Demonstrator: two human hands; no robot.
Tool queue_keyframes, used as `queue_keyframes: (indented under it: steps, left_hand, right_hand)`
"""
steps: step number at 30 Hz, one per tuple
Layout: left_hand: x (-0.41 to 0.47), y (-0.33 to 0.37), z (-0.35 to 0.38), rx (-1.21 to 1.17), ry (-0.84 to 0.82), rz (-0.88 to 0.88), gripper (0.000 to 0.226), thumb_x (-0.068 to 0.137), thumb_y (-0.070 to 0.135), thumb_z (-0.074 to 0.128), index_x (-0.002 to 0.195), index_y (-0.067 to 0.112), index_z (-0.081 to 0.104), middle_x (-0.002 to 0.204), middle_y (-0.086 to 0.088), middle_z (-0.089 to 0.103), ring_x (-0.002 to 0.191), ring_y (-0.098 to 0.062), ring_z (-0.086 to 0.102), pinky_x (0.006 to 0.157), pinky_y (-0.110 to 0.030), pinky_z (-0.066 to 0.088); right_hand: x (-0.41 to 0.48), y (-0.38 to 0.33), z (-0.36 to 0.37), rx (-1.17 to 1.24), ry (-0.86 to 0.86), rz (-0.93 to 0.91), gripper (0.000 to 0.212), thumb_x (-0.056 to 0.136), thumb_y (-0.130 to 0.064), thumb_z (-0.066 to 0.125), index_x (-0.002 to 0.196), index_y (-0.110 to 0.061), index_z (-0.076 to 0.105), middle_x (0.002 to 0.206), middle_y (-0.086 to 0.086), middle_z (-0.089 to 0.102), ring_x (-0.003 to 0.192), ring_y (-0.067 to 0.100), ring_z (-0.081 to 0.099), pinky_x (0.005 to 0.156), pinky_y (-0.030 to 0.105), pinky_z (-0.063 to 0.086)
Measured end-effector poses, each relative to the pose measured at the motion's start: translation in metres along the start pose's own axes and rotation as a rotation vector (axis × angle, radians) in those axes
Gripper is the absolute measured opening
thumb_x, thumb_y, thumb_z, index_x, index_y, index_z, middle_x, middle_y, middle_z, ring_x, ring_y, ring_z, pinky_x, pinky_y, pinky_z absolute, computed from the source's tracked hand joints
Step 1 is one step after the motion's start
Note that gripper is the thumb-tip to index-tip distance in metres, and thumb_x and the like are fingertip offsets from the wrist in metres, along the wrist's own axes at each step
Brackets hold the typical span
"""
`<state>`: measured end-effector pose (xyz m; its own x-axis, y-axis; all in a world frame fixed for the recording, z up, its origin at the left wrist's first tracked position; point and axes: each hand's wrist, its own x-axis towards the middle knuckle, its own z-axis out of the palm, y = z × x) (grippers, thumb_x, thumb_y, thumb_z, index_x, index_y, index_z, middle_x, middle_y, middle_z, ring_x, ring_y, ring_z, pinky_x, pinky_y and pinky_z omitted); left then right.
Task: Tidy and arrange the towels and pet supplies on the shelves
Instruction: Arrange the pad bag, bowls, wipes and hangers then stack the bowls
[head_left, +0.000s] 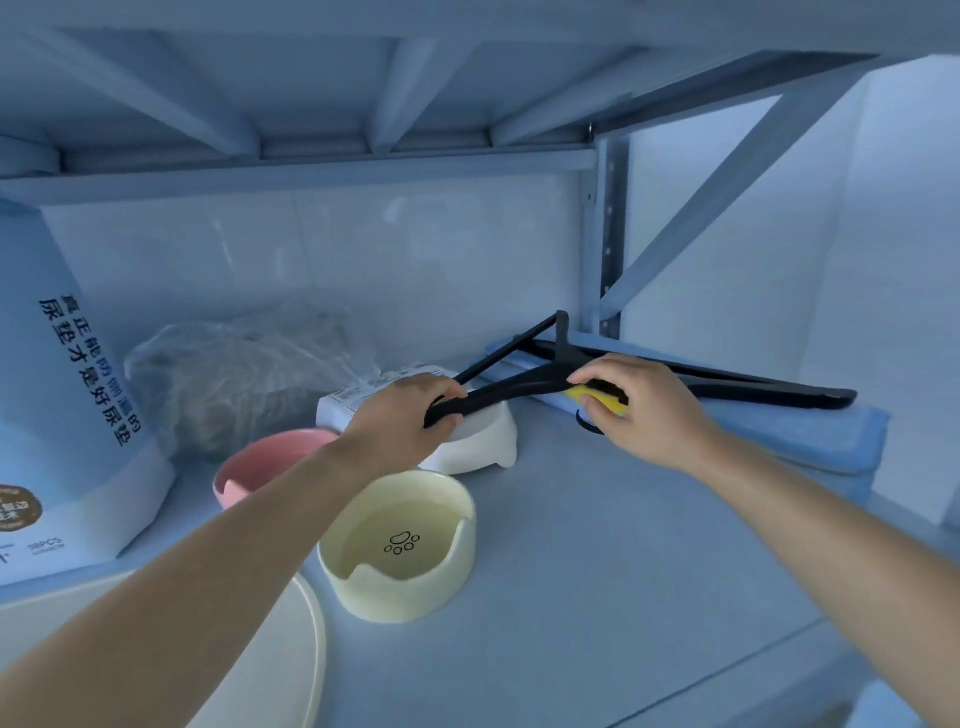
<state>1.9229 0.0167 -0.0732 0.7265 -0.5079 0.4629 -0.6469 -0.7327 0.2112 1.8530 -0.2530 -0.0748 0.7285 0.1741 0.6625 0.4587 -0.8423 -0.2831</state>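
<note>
Left hand: the left hand is curled round the near arm end of the black hangers, gripping it just above the white bowl.
Right hand: the right hand pinches a small yellow piece between thumb and fingers, right against the middle of the hangers; what the piece is cannot be told.
Hangers: bunched together, the hook standing up at the back, the far arms lying across the blue towel.
Towel: folded flat at the back right of the shelf, beside the upright post.
Bowls: the white bowl sits under the left hand; a pink bowl is just to its left, partly hidden by the forearm; a pale yellow bowl with a paw print stands nearer the front.
Back of shelf: a white labelled pack lies behind the white bowl, with a crumpled clear plastic bag beside it.
Left edge: a tall blue-and-white printed bag stands upright.
Front left: a round white disc, partly out of frame.
</note>
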Motion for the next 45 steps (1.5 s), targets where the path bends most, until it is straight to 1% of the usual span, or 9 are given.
queue_keyframes:
  steps: [6, 10, 17, 21, 24, 31, 39, 42, 45]
  left_hand:
    - [0.024, 0.001, 0.012, 0.053, -0.088, 0.013, 0.029, 0.090, 0.034, 0.052, 0.119, 0.033, 0.054, 0.115, 0.009, 0.059, 0.106, -0.014, 0.053, 0.090, -0.036, 0.045]
    - [0.034, 0.005, 0.017, 0.077, -0.158, 0.014, 0.026, 0.092, 0.031, 0.050, 0.117, 0.038, 0.053, 0.089, 0.012, 0.054, 0.092, -0.017, 0.054, 0.076, -0.034, 0.046]
    - [0.046, 0.007, 0.023, 0.074, -0.166, -0.047, 0.009, 0.087, 0.036, 0.055, 0.095, 0.039, 0.059, 0.077, 0.012, 0.054, 0.081, -0.016, 0.053, 0.070, -0.034, 0.047]
    - [0.049, 0.008, 0.022, 0.097, -0.095, -0.125, 0.022, 0.086, 0.019, 0.057, 0.100, 0.034, 0.064, 0.085, 0.010, 0.059, 0.086, -0.017, 0.055, 0.066, -0.028, 0.038]
    - [0.051, 0.010, 0.013, 0.154, -0.065, -0.108, 0.024, 0.089, 0.017, 0.056, 0.105, 0.033, 0.062, 0.086, 0.012, 0.055, 0.089, -0.017, 0.054, 0.070, -0.027, 0.035]
    - [0.066, 0.033, 0.003, 0.185, 0.022, 0.041, 0.028, 0.090, 0.012, 0.054, 0.114, 0.024, 0.062, 0.103, 0.008, 0.063, 0.096, -0.015, 0.054, 0.071, -0.017, 0.027]
    - [0.075, 0.033, 0.009, 0.128, 0.025, 0.065, 0.029, 0.091, 0.010, 0.055, 0.115, 0.024, 0.062, 0.104, 0.010, 0.064, 0.091, -0.013, 0.056, 0.077, -0.023, 0.039]
    - [0.077, 0.030, 0.011, 0.057, -0.005, 0.066, 0.030, 0.089, 0.007, 0.059, 0.115, 0.019, 0.064, 0.101, 0.005, 0.066, 0.089, -0.018, 0.059, 0.082, -0.029, 0.045]
    - [0.078, 0.029, 0.015, 0.013, -0.037, 0.063, 0.031, 0.088, 0.007, 0.061, 0.117, 0.017, 0.064, 0.103, 0.001, 0.066, 0.089, -0.018, 0.059, 0.083, -0.024, 0.042]
  right_hand:
    - [-0.008, 0.017, -0.006, -0.010, 0.003, 0.048, 0.020, 0.083, -0.010, 0.061, 0.102, -0.015, 0.066, 0.099, -0.006, 0.067, 0.091, 0.014, 0.061, 0.079, 0.031, 0.048]
    - [-0.012, 0.029, -0.015, 0.000, 0.004, 0.088, 0.020, 0.084, -0.011, 0.062, 0.103, -0.016, 0.066, 0.100, -0.006, 0.067, 0.092, 0.013, 0.061, 0.081, 0.032, 0.049]
    - [-0.002, 0.052, -0.031, 0.029, -0.036, 0.117, 0.021, 0.087, -0.017, 0.059, 0.107, -0.019, 0.065, 0.105, -0.012, 0.063, 0.078, -0.009, 0.057, 0.071, 0.007, 0.039]
    - [0.001, 0.064, -0.036, 0.030, -0.053, 0.109, 0.022, 0.088, -0.018, 0.058, 0.109, -0.020, 0.063, 0.107, -0.014, 0.061, 0.090, 0.018, 0.063, 0.083, 0.030, 0.048]
    - [0.005, 0.071, -0.039, 0.035, -0.054, 0.073, 0.024, 0.087, -0.017, 0.058, 0.111, -0.019, 0.063, 0.107, -0.010, 0.063, 0.088, 0.022, 0.063, 0.082, 0.036, 0.049]
    - [0.018, 0.083, -0.044, 0.018, -0.132, -0.014, 0.045, 0.086, -0.015, 0.063, 0.129, -0.022, 0.053, 0.134, -0.009, 0.053, 0.125, 0.006, 0.045, 0.103, 0.016, 0.029]
    - [0.020, 0.101, -0.047, 0.010, -0.177, -0.016, 0.049, 0.088, -0.003, 0.053, 0.132, -0.024, 0.050, 0.139, -0.009, 0.048, 0.129, 0.008, 0.041, 0.108, 0.023, 0.030]
    - [0.024, 0.105, -0.051, 0.018, -0.167, -0.011, 0.051, 0.086, 0.000, 0.054, 0.131, -0.023, 0.051, 0.138, -0.009, 0.049, 0.128, 0.008, 0.043, 0.104, 0.015, 0.027]
    - [0.028, 0.107, -0.051, 0.015, -0.214, -0.014, 0.050, 0.088, -0.003, 0.054, 0.132, -0.026, 0.050, 0.140, -0.012, 0.046, 0.130, 0.006, 0.039, 0.103, 0.013, 0.025]
